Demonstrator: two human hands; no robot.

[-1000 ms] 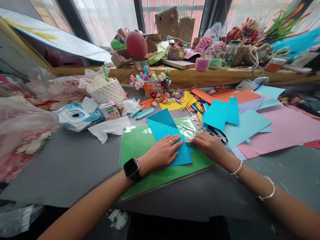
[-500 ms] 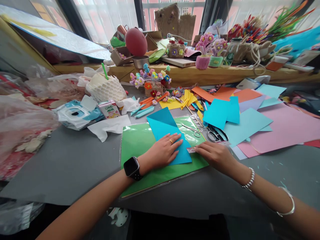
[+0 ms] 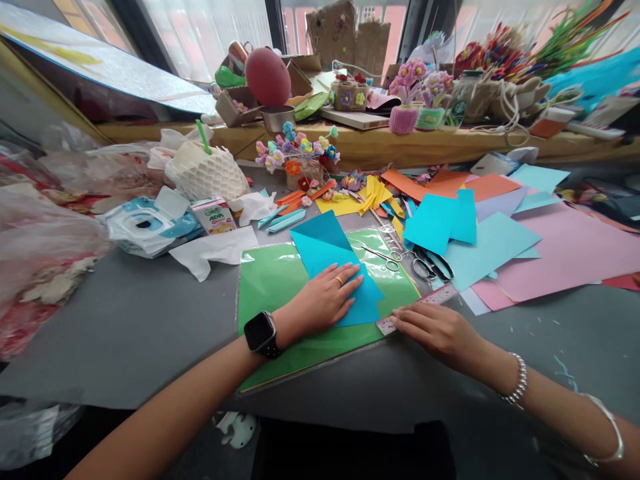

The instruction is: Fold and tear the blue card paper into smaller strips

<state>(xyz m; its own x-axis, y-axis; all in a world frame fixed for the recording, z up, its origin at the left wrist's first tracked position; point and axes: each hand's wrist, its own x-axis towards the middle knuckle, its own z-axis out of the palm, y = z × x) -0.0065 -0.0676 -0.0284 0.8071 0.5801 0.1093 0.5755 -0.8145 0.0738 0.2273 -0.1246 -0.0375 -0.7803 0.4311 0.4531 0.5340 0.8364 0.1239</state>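
Across our grey table we see a plastic-covered green board, a wipes packet, a white tissue and a large pink sheet lying directly.

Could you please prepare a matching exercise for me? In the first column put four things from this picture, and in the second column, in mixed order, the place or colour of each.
Things:
1. left hand
2. right hand
3. small scissors
4. ball

Places and colours:
A. silver, on the green sheet
B. touching the ruler
C. red, near the windows
D. laid flat on the blue paper

Right pairs: 1-D, 2-B, 3-A, 4-C.
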